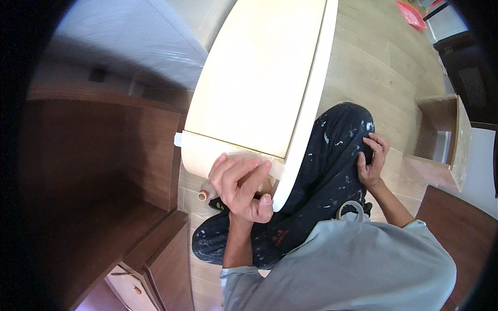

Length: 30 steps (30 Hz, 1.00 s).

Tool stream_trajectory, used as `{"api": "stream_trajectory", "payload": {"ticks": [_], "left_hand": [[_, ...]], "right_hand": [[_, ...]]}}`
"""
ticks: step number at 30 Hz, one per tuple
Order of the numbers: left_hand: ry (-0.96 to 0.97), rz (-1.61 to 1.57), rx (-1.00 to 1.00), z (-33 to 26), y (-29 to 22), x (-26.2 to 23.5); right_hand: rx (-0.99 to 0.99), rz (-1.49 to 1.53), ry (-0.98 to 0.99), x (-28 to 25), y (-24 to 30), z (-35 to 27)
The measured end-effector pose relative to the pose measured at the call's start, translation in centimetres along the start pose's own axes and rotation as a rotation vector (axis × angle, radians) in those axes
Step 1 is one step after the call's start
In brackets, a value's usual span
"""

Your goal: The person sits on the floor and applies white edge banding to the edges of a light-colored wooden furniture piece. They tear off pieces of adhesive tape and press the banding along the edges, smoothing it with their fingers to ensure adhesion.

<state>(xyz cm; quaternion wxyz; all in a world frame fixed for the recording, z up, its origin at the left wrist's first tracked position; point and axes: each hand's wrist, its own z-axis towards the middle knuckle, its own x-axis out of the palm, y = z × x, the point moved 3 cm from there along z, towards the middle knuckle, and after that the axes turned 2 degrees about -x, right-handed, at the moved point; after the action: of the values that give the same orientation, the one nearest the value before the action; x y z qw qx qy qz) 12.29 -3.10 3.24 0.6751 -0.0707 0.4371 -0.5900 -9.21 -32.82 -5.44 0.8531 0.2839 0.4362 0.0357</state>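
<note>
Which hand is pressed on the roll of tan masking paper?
The left hand, fingers spread flat on the tan paper roll against the cream panel; the right hand rests on the paint-spattered knee.

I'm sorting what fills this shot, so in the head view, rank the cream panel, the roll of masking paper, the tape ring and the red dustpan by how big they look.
1. cream panel
2. roll of masking paper
3. tape ring and red dustpan: they look alike in size, and the dustpan lies far off, so unranked.

Smooth, matt cream-painted panel point(259, 78); beside it dark brown wood-grain cabinet point(129, 155) (semi-gloss), pale wood-look floor point(373, 62), paint-flecked dark cloth trousers point(321, 171).
</note>
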Motion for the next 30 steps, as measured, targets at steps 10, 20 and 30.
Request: {"api": "stream_trajectory", "payload": {"ticks": [10,20,30], "left_hand": [[0.065,0.050,-0.032,-0.1,-0.3,-0.2],[0.103,0.063,-0.010,0.0,-0.5,-0.3],[0.166,0.039,-0.017,0.2,-1.4,-0.4]], "right_hand": [[-0.002,0.020,0.009,0.2,-1.0,-0.4],[-0.013,0.016,0.012,0.3,-1.1,-0.4],[-0.020,-0.015,0.001,0.3,-1.2,-0.5]]}}
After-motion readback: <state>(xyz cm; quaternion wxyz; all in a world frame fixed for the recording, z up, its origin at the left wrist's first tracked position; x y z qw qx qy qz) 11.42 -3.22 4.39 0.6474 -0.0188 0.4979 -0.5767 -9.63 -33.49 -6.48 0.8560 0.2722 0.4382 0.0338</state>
